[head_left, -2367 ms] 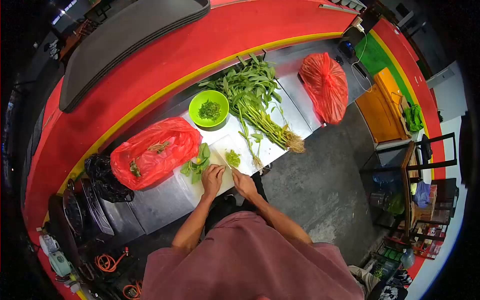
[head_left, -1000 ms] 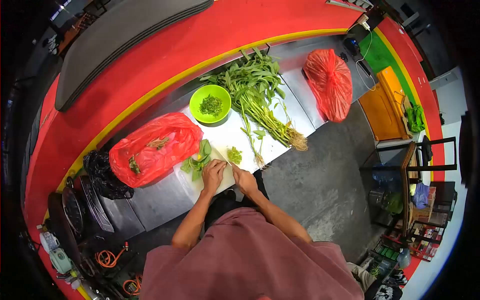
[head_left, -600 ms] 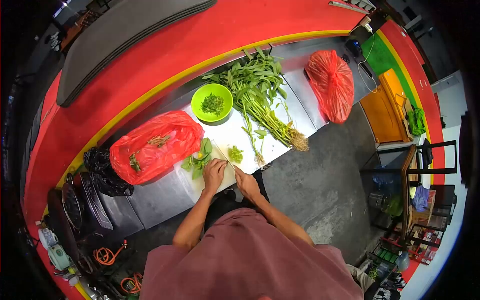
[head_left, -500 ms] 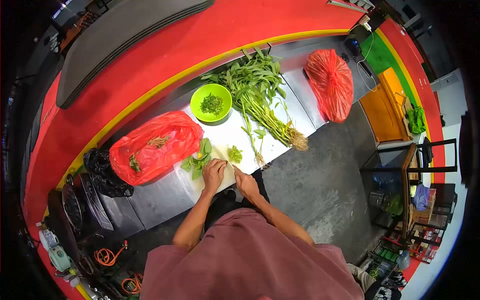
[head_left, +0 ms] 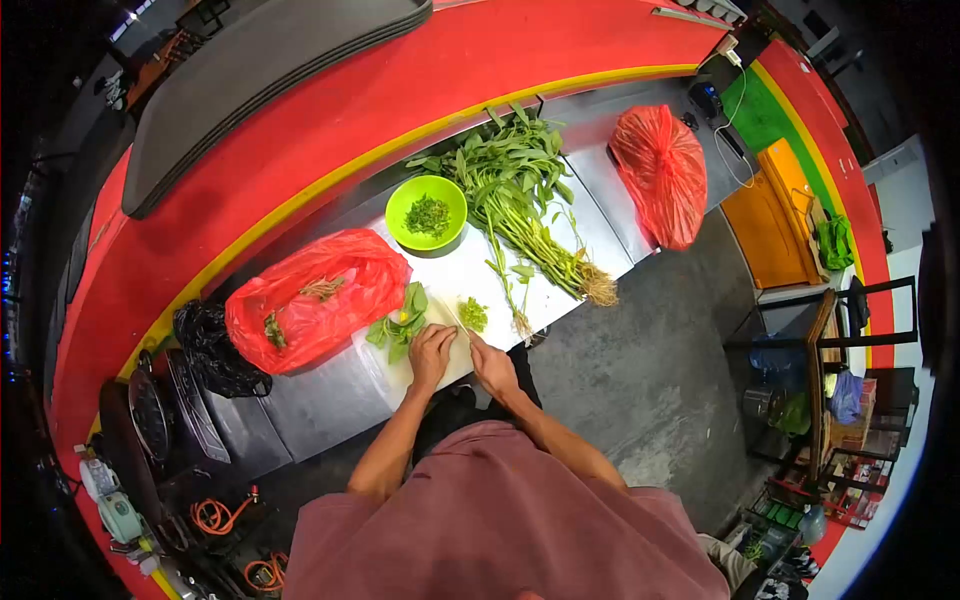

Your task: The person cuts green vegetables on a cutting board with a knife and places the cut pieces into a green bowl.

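My right hand (head_left: pixel 493 366) is closed round the handle of a knife (head_left: pixel 456 314), whose thin blade points away from me over a pale cutting board (head_left: pixel 456 370). On the left of the blade, my left hand (head_left: pixel 432 354) has its fingers curled down over leafy greens (head_left: pixel 401 326). Their broad leaves stick out beyond the hand; the stems under the fingers are mostly hidden. A small heap of chopped green stems (head_left: pixel 473 315) lies just right of the blade. Farther back stands a lime-green bowl (head_left: pixel 394 208) with chopped greens in it.
A large bunch of rooted greens (head_left: pixel 520 210) covers the table behind the board. An open red plastic bag (head_left: pixel 345 265) lies left, beside a black bag (head_left: pixel 205 350). A tied red bag (head_left: pixel 660 175) sits at the far right. A red wall (head_left: pixel 330 120) borders the back.
The whole view has shifted slightly, moving the table's contents a little right and down. Both hands keep nearly the same place at the board, with the knife still in my right hand.
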{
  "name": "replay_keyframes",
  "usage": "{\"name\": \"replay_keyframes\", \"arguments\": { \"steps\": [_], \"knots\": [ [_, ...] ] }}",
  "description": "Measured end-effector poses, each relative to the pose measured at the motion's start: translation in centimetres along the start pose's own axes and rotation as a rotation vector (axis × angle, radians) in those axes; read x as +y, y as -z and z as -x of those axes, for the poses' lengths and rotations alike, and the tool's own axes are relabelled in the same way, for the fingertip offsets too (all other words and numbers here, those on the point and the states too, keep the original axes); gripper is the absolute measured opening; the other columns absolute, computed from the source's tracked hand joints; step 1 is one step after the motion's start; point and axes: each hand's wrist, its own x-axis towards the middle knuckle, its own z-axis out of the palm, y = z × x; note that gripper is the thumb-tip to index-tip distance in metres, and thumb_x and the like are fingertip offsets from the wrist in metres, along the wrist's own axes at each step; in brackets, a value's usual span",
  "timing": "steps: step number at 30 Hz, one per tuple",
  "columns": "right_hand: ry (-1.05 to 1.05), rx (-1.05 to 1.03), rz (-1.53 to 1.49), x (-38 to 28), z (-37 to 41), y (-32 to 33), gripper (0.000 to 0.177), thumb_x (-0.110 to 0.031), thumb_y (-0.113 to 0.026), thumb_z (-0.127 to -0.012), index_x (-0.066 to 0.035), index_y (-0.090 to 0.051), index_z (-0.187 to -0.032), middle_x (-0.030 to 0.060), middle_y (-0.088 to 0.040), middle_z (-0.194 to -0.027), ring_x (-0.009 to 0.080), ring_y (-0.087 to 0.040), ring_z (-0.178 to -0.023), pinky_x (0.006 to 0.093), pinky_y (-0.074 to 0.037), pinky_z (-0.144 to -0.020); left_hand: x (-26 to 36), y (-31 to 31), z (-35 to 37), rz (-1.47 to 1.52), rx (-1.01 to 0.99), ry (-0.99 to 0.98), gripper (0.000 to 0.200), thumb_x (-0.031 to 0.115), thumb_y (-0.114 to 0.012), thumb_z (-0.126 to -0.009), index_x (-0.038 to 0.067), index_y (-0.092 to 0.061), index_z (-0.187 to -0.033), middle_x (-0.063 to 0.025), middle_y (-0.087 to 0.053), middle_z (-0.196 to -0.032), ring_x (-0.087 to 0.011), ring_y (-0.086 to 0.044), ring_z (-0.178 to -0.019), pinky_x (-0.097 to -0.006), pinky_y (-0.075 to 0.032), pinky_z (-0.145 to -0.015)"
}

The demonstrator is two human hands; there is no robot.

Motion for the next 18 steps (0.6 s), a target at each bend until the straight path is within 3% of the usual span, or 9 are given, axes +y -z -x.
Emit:
{"name": "replay_keyframes", "arguments": {
  "steps": [5,12,18],
  "knots": [
    [-0.071,0.0,-0.054,0.0,1.2,1.2,0.041,-0.028,-0.052,-0.107,-0.02,-0.059,-0.147,0.0308,-0.07,-0.086,0.0506,-0.07,-0.084,0.0587,-0.054,-0.074,0.1,0.2,0.1,-0.004,-0.015,0.024,0.014,0.013,-0.076,-0.091,0.007,-0.08,-0.103,-0.0065,-0.072,-0.095,-0.0293,-0.068,-0.091,-0.0418,-0.05,-0.08],
    [-0.044,0.007,-0.028,0.2,2.6,1.3,0.041,-0.026,-0.053,-0.107,-0.019,-0.06,-0.147,0.0286,-0.067,-0.08,0.0487,-0.069,-0.075,0.0544,-0.052,-0.068,0.1,0.4,0.2,0.023,0.01,0.019,0.012,0.011,-0.077,-0.091,0.005,-0.079,-0.101,-0.0099,-0.073,-0.095,-0.0302,-0.07,-0.088,-0.0413,-0.053,-0.081],
    [-0.042,-0.009,-0.012,0.5,2.9,1.3,0.04,-0.026,-0.054,-0.107,-0.019,-0.06,-0.146,0.0278,-0.068,-0.081,0.0489,-0.068,-0.077,0.0562,-0.052,-0.069,0.6,0.3,0.1,-0.012,0.022,0.016,0.011,0.011,-0.078,-0.09,0.005,-0.079,-0.1,-0.0083,-0.073,-0.094,-0.0296,-0.069,-0.089,-0.0409,-0.052,-0.081]
  ]
}}
